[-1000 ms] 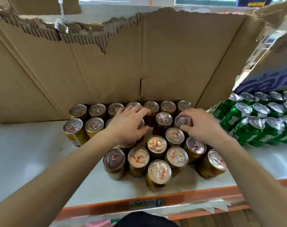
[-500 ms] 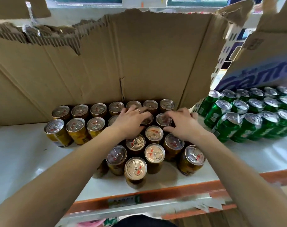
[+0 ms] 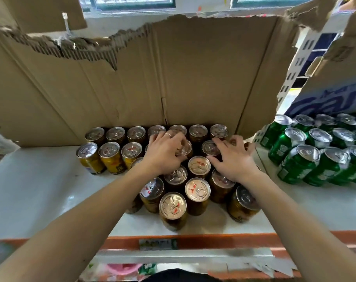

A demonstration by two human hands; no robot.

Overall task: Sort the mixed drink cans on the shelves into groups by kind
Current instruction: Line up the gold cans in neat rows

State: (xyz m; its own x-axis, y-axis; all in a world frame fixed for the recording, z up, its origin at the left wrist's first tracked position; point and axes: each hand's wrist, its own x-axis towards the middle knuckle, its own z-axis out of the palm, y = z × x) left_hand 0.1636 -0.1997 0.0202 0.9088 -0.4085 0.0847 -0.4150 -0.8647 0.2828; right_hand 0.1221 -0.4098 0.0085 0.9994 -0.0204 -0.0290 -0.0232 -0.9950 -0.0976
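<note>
Over the last second the two hands have drawn in toward each other at the far middle of the gold cans point(image 3: 197, 192). They were spread wider a moment ago, with the right one out on a can at the right edge of the group. The camera has swung as well, so I cannot say whether any single can has shifted on the shelf point(image 3: 40, 190).

The left hand point(image 3: 164, 154), which wears a ring point(image 3: 167, 135), now curls its fingers over the top of a gold can point(image 3: 184, 148) in the second row from the back. The right hand point(image 3: 235, 160) lies with its fingers spread across the tops of the far right cans. Whether it clasps one of them or only presses on them, I cannot tell.

The gold cans stand upright in the middle of the shelf against the torn cardboard point(image 3: 203, 78). The green cans point(image 3: 295, 159) stand in their own block to the right, with a clear gap between the two.

So the kinds look already parted here, and the job seems to be tidying. The far rows on the left are straight, while the near cans are staggered and loose. The hands' closing in probably means the back cans are being squeezed into line first.
</note>
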